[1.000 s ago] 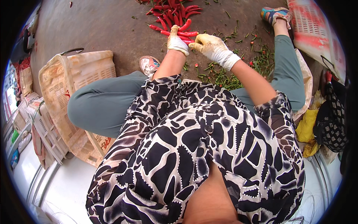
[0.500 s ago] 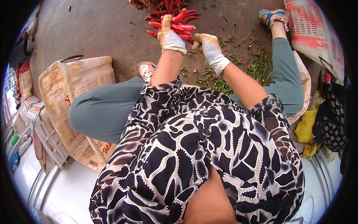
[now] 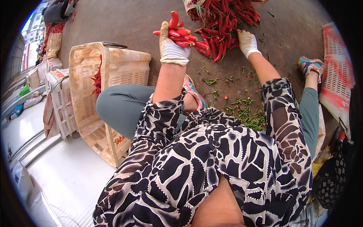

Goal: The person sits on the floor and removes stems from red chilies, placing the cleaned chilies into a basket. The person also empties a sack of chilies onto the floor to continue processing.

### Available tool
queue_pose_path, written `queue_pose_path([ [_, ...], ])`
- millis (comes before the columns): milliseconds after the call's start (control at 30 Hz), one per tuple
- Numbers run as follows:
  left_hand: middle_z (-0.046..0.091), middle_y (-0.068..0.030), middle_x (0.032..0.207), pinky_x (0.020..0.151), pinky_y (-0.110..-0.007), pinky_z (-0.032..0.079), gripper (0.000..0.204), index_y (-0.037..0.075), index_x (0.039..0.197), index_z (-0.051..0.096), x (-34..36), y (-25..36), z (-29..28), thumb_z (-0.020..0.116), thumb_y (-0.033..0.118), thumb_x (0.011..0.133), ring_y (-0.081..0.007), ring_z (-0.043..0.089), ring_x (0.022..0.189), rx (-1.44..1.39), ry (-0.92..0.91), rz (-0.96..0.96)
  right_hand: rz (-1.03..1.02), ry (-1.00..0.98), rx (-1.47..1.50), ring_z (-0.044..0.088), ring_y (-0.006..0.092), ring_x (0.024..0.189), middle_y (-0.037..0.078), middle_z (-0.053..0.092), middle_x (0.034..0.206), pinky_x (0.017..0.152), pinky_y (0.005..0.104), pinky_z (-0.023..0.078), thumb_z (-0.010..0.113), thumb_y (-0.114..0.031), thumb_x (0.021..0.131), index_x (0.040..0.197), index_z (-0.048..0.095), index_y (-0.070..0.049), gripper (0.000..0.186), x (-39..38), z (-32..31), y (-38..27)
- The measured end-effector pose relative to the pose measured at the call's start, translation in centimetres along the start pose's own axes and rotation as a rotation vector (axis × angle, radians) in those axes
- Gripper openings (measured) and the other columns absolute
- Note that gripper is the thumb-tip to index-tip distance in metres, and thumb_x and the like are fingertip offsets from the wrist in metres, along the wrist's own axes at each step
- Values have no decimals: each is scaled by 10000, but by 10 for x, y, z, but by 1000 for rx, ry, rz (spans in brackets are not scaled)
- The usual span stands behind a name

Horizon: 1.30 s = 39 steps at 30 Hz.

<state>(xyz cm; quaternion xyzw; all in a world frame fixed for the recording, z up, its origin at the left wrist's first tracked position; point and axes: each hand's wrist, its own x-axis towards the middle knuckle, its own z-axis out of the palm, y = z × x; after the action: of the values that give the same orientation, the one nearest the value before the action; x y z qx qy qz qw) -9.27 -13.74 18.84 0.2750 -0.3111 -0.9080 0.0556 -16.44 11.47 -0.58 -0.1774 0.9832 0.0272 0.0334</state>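
In my gloved left hand (image 3: 173,48) is a bunch of red chili peppers (image 3: 183,34), gripped between thumb and palm, their ends sticking out both sides. My gloved right hand (image 3: 247,41) reaches down at the right edge of a chili pile (image 3: 223,22) on the floor. Its fingers look loosely extended beside the peppers, with nothing visible in them; the fingertips are partly hidden. Both gloves are white at the cuff and stained brown over the fingers. Green stems (image 3: 245,113) and some red bits lie scattered in front of me.
On the left, a tipped, stained plastic crate (image 3: 128,62) has red chilies inside. More crates (image 3: 56,102) stand behind it. A red-and-white crate (image 3: 336,72) stands at the right, past my foot (image 3: 312,67). Another person (image 3: 56,13) is at the far left near more chilies.
My right hand has left the bunch and moved right to the pile's edge. The left hand still holds its chilies. The view has swung left, showing more of the pile and crate.
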Motion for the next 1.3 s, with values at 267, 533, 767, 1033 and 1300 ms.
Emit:
queue_pose_path([
  [267,593,-192,1175,844,-376,515,334,18,1089,560,11,-71,-32,685,195,836,-306,618,987,128,-307,-289,585,-10,918,647,228,699,132,665,847,636,352,509,529,-129,892,970,585,-22,144,-89,-20,15],
  [533,641,-126,1096,938,-347,439,351,25,1112,599,-38,-130,-31,668,226,832,-224,598,1032,481,-705,-340,726,-514,1849,517,90,548,24,612,711,554,262,478,533,-156,919,951,616,-48,140,-163,-112,-25],
  [767,665,-120,961,810,-326,492,308,14,1068,607,-66,-126,-8,674,209,839,-212,641,860,557,-636,-382,446,-439,1223,578,123,670,34,658,782,631,279,488,511,-301,925,969,678,-57,299,-202,-127,-20],
  [1033,661,-98,929,687,-420,534,233,66,949,589,-82,-157,-12,652,270,853,-274,633,769,184,-268,-451,702,454,1870,382,61,449,-5,504,526,460,191,355,456,-261,959,753,666,31,415,-234,-166,5],
  [1300,654,-102,869,631,-455,526,316,57,1032,546,-90,-178,0,716,193,803,-264,633,699,366,-49,-148,486,-213,1562,505,112,562,22,554,619,551,261,434,462,-275,947,892,626,-32,298,-259,-130,-43],
])
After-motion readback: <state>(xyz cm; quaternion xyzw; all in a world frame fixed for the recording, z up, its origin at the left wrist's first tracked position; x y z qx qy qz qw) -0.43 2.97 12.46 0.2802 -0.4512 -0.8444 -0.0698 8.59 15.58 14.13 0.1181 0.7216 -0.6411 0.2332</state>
